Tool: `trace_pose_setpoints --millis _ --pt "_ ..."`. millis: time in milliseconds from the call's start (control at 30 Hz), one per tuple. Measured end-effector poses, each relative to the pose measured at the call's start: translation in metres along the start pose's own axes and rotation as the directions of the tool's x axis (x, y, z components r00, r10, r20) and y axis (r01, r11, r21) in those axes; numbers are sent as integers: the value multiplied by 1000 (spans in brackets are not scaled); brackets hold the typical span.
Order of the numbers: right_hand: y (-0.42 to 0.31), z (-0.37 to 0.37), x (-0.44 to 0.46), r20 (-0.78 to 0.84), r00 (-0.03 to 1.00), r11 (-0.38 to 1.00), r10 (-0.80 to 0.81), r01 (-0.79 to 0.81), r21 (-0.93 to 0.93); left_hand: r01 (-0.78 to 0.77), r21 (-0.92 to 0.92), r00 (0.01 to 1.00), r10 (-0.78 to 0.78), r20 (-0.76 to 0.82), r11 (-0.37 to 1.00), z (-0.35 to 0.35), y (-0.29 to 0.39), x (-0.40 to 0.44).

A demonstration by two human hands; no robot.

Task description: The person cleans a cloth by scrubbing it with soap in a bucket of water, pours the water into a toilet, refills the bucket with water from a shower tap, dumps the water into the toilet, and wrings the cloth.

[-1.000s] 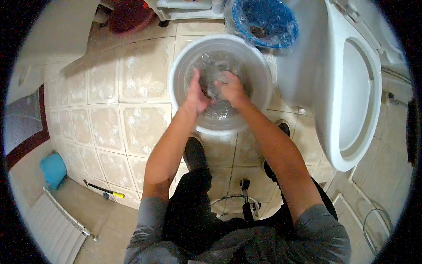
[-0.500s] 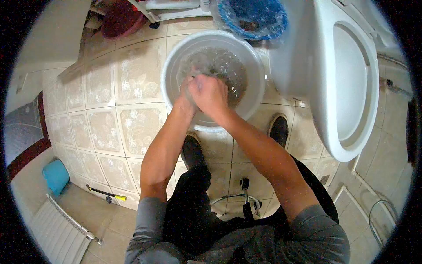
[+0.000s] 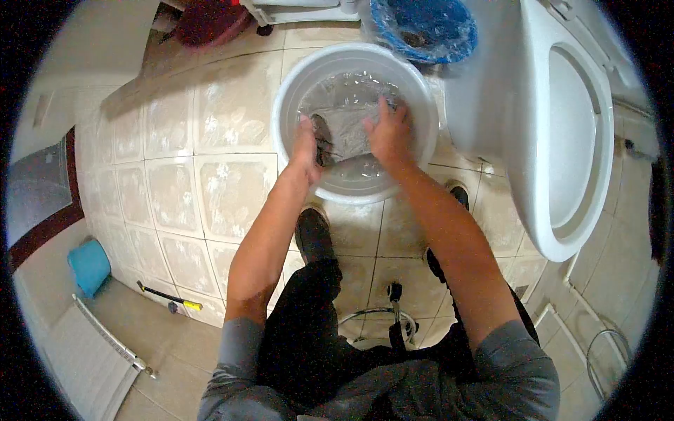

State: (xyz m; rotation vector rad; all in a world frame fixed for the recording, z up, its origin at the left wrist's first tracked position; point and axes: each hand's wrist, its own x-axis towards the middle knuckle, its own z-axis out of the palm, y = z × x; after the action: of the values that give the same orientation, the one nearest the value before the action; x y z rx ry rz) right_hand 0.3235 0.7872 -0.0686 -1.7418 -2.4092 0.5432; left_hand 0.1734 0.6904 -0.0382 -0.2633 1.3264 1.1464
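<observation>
A round white basin (image 3: 284,133) stands on the tiled floor with water in it. Grey cloth (image 3: 347,130) lies spread in the water between my hands. My left hand (image 3: 305,149) is at the basin's left side, against a dark, bunched part of the cloth (image 3: 321,137); how its fingers close there is partly hidden. On the right, my right hand (image 3: 392,135) reaches into the basin with its fingers apart, over the right edge of the cloth.
Behind the basin is a blue lined bin (image 3: 456,38). A white toilet (image 3: 554,242) stands at the right. Farther off are a dark red tub (image 3: 210,24), a turquoise container (image 3: 89,268), a yellow-and-black tool (image 3: 168,302) and a radiator (image 3: 88,358). A stool base (image 3: 393,316) is between my legs.
My hands were together at the basin's left half-a-second ago. Now they are apart, my right hand having moved right, and the cloth is spread out between them.
</observation>
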Motion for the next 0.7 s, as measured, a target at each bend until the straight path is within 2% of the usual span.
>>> trace_pose_setpoints --millis 33,100,133,167,200,233,267,300,333,367,400,467,500,533,567,633,667,700 --pt "3 20 -1 -1 1000 1000 -5 5 -1 59 -19 998 -58 37 998 3 4 -4" --pt "4 55 3 50 989 958 -142 125 259 116 -41 991 -113 77 992 9 10 -9" --pt "3 58 3 52 988 959 -148 131 253 124 -57 989 -118 89 991 13 14 -9" --pt "-9 41 2 336 931 817 -144 -79 572 130 -74 987 -122 101 989 16 16 -6" --pt "-21 25 0 570 787 574 -235 -361 735 128 -85 987 -118 107 988 12 18 3" --pt "-35 14 -8 570 787 584 -236 -354 730 195 -153 967 -164 196 969 0 19 15" --pt "-49 5 -19 475 849 661 -232 -220 717 265 -211 937 -200 287 941 -5 20 22" --pt "-60 -7 -28 372 897 729 -239 -87 679 241 -268 950 -171 260 933 0 24 17" --pt "-69 -27 -34 374 896 736 -241 -82 672 243 -275 949 -169 266 930 3 25 8" --pt "-79 -53 -40 311 905 753 -290 16 658 61 -120 959 -25 281 991 6 25 -4" --pt "-88 -73 -43 249 906 763 -341 113 636 -67 -47 946 78 314 997 7 23 -5" --pt "-94 -82 -44 243 912 810 -330 142 569 -331 77 885 281 371 941 10 18 -7" --pt "-92 -74 -42 176 932 813 -317 172 556 -174 -26 962 175 208 984 35 29 -37" --pt "-89 -67 -39 107 946 816 -305 202 541 -96 -88 985 108 133 991 40 28 -40" --pt "-87 -62 -37 109 945 818 -309 206 538 -29 -161 998 39 57 987 44 28 -43" --pt "-81 -52 -34 7 975 824 -224 185 535 -138 -324 925 239 296 936 28 2 -7" --pt "-77 -47 -29 9 974 826 -228 188 531 -137 -330 924 241 297 934 25 -6 7" --pt "-70 -43 -24 -39 977 848 -208 200 491 -71 -328 948 166 271 942 25 -8 12"
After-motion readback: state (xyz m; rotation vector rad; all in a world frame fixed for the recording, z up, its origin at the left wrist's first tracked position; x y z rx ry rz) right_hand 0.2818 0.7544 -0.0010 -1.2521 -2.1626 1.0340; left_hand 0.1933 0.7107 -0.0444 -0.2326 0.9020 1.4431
